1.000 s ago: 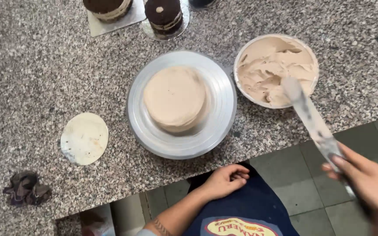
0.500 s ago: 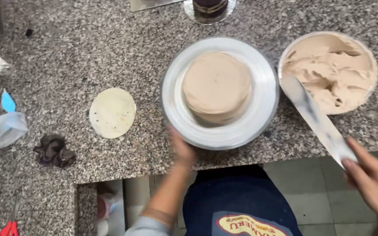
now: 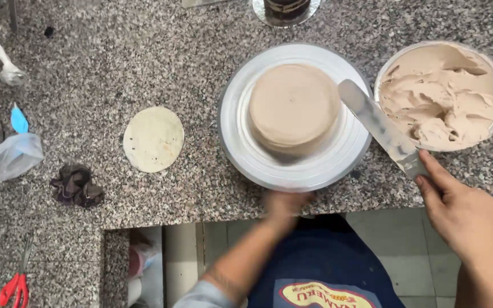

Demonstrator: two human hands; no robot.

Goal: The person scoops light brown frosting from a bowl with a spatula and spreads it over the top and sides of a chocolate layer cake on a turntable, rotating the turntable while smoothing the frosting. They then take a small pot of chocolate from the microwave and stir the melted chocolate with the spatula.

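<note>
A round cake (image 3: 294, 108) coated in beige cream stands on a silver turntable (image 3: 241, 137) near the counter's front edge. My right hand (image 3: 464, 214) grips a long metal palette knife (image 3: 379, 126), its blade tip lying over the turntable's right side, close to the cake. My left hand (image 3: 283, 204) is blurred at the turntable's front rim, touching or almost touching it. A bowl of beige cream (image 3: 441, 94) sits to the right of the turntable.
The counter is speckled granite (image 3: 115, 68). A round cake board (image 3: 153, 138) lies left of the turntable, with a dark crumpled cloth (image 3: 76, 186), a plastic piping bag (image 3: 8, 157) and red scissors (image 3: 15, 288) further left. A dark cake (image 3: 285, 10) stands behind.
The palette knife swung from the cream bowl's edge leftward over the turntable. My left hand rose from the counter edge to the turntable's front rim. The view shifted left.
</note>
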